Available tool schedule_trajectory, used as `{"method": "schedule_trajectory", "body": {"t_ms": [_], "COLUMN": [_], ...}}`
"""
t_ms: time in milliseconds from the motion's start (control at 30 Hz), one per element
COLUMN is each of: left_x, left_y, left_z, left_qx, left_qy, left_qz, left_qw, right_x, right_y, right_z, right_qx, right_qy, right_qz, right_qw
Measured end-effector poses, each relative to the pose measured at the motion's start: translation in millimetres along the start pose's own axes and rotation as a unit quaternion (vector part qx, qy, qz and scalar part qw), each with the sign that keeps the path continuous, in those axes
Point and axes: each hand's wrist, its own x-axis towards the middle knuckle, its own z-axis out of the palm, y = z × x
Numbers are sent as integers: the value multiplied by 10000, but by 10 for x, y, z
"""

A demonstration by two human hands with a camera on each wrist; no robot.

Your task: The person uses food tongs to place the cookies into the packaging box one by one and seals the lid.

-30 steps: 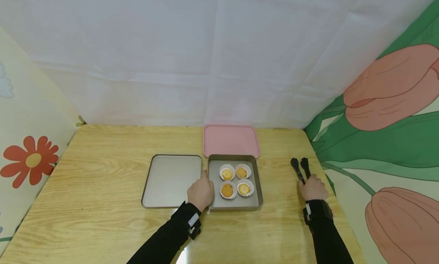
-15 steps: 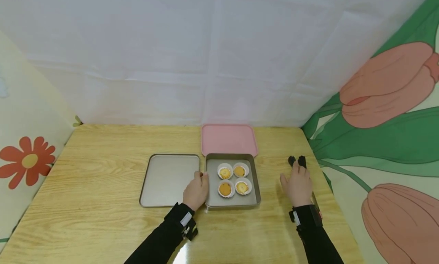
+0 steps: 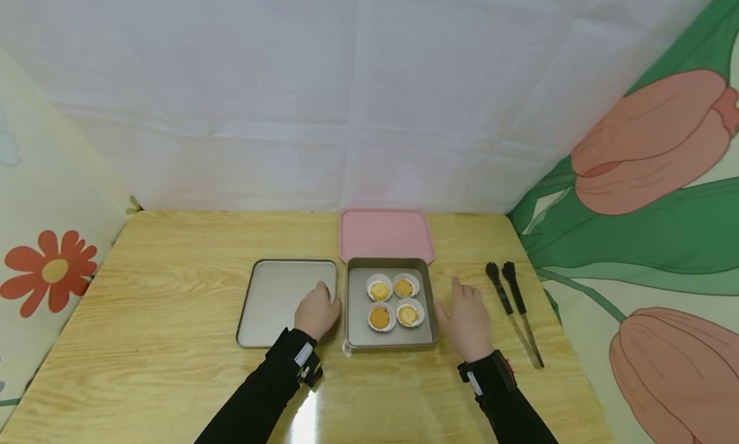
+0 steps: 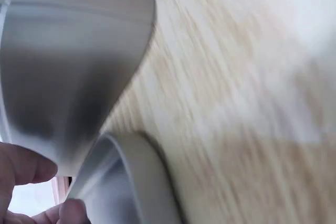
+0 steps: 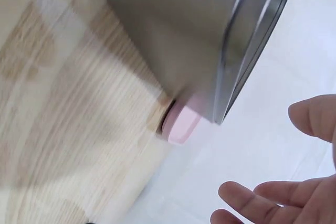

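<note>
A rectangular metal box [image 3: 358, 339] holds several small cakes [image 3: 407, 315] in white paper cups. Close on its left lies a shallow metal lid [image 3: 268, 309]. My left hand [image 3: 317, 312] is over the lid's right edge; in the left wrist view its fingertips [image 4: 73, 211] are right at the lid's rim, thumb apart from them. Just off the box's right wall is my right hand [image 3: 466, 322], fingers spread and holding nothing. Metal tongs [image 3: 522, 328] with black handles lie on the table to the right of that hand.
Behind the box a pink tray [image 3: 385, 235] lies flat, its front edge overlapped by the box. All of it stands on a wood-grain table [image 3: 173, 290]. A white cloth [image 3: 242, 110] hangs along the back, with printed flower panels on both sides.
My right hand has let go of the tongs and moved left to the box's right side. My left hand has shifted left from the box's left wall onto the lid's edge.
</note>
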Motion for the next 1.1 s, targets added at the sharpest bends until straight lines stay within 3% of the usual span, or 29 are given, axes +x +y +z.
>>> {"method": "schedule_trajectory", "body": {"t_ms": [200, 533, 800, 1100], "left_x": [45, 71, 29, 18], "left_y": [-24, 4, 43, 115], "left_z": [62, 125, -13, -293], "left_qx": [282, 130, -108, -924], "left_qy": [-87, -55, 106, 475], "left_qz": [117, 258, 476, 710], "left_qw": [9995, 9996, 9988, 9920], "right_x": [-44, -77, -82, -32], "right_y": [-110, -177, -210, -298], "right_z": [75, 161, 162, 159], "right_qx": [-32, 22, 105, 198], "right_qy": [-46, -139, -177, -143], "right_qz": [-69, -22, -54, -243], "right_qw": [10000, 9999, 9998, 9994]}}
